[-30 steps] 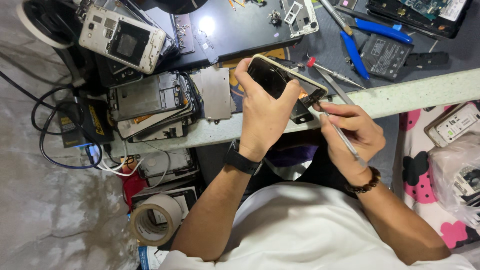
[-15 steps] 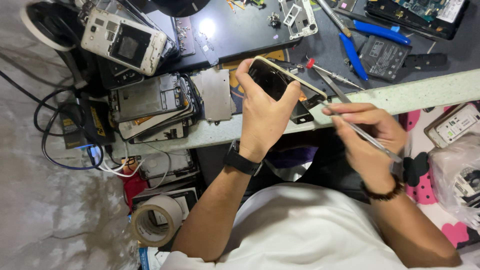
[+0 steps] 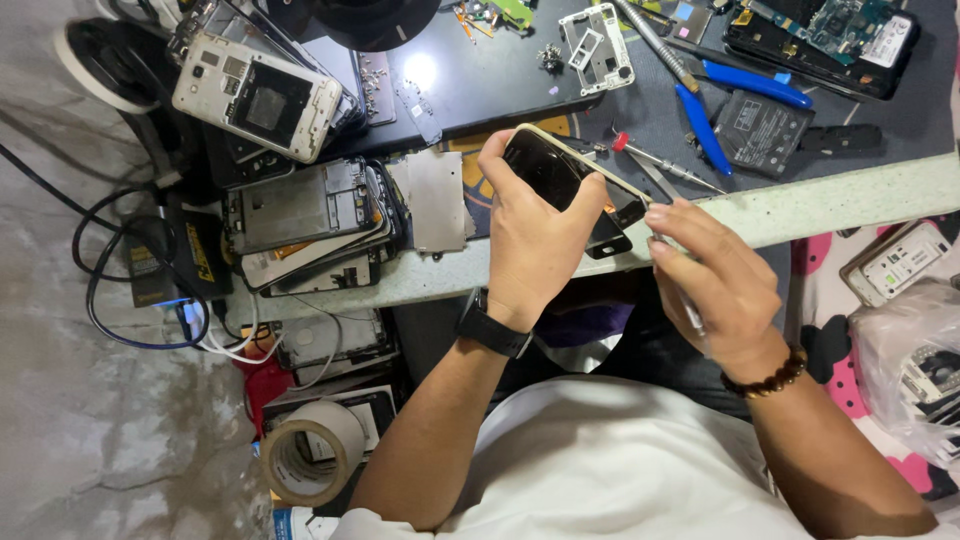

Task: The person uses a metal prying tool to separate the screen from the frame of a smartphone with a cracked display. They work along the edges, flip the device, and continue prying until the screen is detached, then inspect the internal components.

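Right hand (image 3: 722,285) has drawn back in toward the phone since half a second ago, when it stood further out to the side with the thin metal tool pointing away; its fingertips (image 3: 660,217) now sit right at the lower corner of the handset. Left hand (image 3: 535,235) and the phone show little change of place.

Item 1: black-screened smartphone with pale gold rim (image 3: 572,175). Held tilted above the near edge of the table (image 3: 850,195), screen up, long axis running from upper left to lower right. A small dark part hangs just beneath its lower end.

Item 2: left hand, black wristwatch (image 3: 495,324) on the wrist. Grip closed round the phone: fingers along the upper-left end and far edge, thumb on the near side, palm under the body.

Item 3: right hand, brown bead bracelet (image 3: 765,374) on the wrist. Grip narrow, fingers bunched together; a slim metal tool (image 3: 690,312) shows blurred along the palm, pinched in the fingers. Whether its tip meets the phone cannot be told.

Item 4, surroundings on the table: white-backed opened phone body (image 3: 255,95) at upper left; stack of grey phone frames (image 3: 305,215) left of the held phone; flat grey metal plate (image 3: 435,197) just beside the left hand; red-capped small screwdriver (image 3: 660,162) and blue-handled pliers (image 3: 730,100) beyond the phone; flat dark battery (image 3: 760,130) near the pliers.

Item 5, below the table: roll of tan tape (image 3: 312,452).
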